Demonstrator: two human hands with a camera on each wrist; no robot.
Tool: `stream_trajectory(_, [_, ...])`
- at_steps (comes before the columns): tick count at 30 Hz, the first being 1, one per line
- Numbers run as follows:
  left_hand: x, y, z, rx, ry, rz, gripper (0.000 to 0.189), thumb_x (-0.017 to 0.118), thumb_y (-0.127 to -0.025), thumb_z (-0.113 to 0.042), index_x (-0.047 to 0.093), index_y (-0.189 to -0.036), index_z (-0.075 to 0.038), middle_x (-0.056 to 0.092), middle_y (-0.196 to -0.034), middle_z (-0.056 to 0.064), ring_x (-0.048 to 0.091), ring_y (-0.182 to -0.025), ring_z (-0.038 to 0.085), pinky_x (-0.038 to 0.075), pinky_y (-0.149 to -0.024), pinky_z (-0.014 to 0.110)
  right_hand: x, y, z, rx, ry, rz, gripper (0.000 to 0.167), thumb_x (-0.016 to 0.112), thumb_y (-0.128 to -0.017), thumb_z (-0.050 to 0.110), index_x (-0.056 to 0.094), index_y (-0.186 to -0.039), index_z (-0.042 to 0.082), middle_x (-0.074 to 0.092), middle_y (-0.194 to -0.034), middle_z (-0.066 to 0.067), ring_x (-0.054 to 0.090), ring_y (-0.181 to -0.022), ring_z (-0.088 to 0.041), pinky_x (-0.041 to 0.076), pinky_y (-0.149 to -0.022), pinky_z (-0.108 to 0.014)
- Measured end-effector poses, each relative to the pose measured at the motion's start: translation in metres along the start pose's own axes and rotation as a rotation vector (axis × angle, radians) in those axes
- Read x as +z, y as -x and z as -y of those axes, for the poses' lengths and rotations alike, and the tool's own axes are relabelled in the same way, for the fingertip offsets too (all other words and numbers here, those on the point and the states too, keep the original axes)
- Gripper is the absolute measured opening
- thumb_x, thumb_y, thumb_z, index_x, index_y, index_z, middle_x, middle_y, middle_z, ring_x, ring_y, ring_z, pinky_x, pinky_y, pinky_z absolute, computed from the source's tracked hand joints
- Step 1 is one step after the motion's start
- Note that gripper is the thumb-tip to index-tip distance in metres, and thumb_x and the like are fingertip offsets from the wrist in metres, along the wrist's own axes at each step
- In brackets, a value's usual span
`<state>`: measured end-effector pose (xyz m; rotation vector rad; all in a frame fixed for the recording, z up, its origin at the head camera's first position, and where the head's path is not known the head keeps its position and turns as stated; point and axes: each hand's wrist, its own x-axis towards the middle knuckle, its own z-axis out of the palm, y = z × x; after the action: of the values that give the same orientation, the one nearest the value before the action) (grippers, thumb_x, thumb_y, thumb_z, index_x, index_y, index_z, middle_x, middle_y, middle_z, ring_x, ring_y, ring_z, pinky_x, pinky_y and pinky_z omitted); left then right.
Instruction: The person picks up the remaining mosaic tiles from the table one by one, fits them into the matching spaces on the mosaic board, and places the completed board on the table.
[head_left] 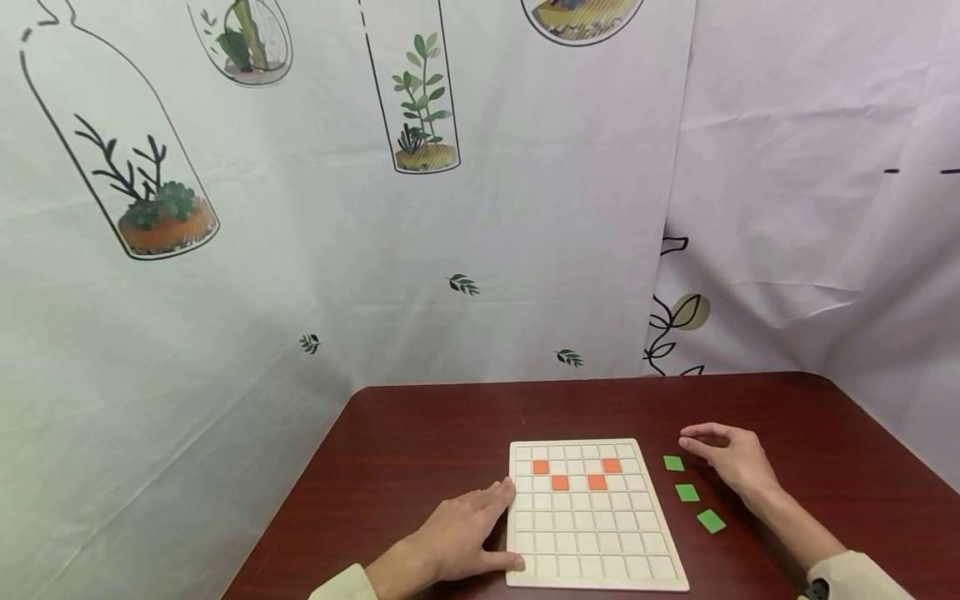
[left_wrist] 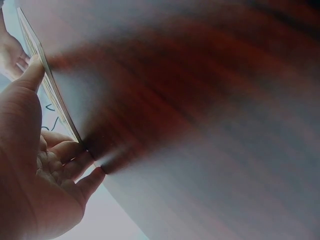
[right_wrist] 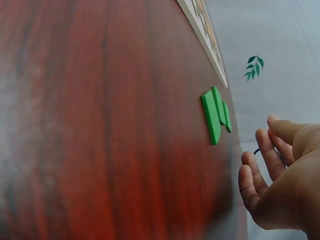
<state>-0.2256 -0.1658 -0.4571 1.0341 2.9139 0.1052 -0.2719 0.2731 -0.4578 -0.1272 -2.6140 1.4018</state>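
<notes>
A pale gridded board (head_left: 588,567) lies on the table, with orange square tiles (head_left: 541,467) in several cells of its upper rows. My left hand (head_left: 461,533) rests against the board's left edge, fingertips by the upper part and thumb on the lower corner. The left wrist view shows that thumb (left_wrist: 33,75) and the fingers along the board's thin side. To the right of the board, three green square tiles (head_left: 687,492) form a slanting row. Just beyond them my right hand (head_left: 738,462) hovers with loosely bent fingers and nothing visible between them; the green tiles (right_wrist: 211,116) lie beside it.
Dark red wooden table (head_left: 420,433) surrounds the board. White cloth (head_left: 495,217) printed with plants in glass jars hangs behind the table and along its sides. A dark wristband (head_left: 816,589) shows at my right cuff.
</notes>
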Motion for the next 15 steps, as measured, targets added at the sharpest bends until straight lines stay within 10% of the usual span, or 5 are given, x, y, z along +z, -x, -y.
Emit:
stream_trajectory(10, [-0.0017,0.001,-0.0017,-0.003,-0.001,0.002,0.104,0.053,-0.093,-0.083,0.036,-0.166,-0.011,0.038,-0.169,0.005,0.043,-0.151,0.018,0.048,-0.112,0.044,0.004,0.0009,-0.004,-0.039,0.026,0.023,0.035,0.08,-0.098,0.028,0.078,-0.12,0.001,0.072,-0.127,-0.022,0.06,-0.119,-0.037,0.046,-0.088,-0.04])
stream_trajectory(15, [-0.0008,0.0014,-0.0016,-0.001,-0.007,-0.003,0.104,0.053,-0.093,-0.083,0.037,-0.166,-0.011,0.039,-0.169,0.005,0.044,-0.15,0.018,0.049,-0.111,0.044,0.0057,0.001,-0.0042,-0.053,0.039,0.03,0.033,0.081,-0.097,0.024,0.078,-0.119,0.0,0.075,-0.119,-0.018,0.065,-0.104,-0.026,0.05,-0.081,-0.032])
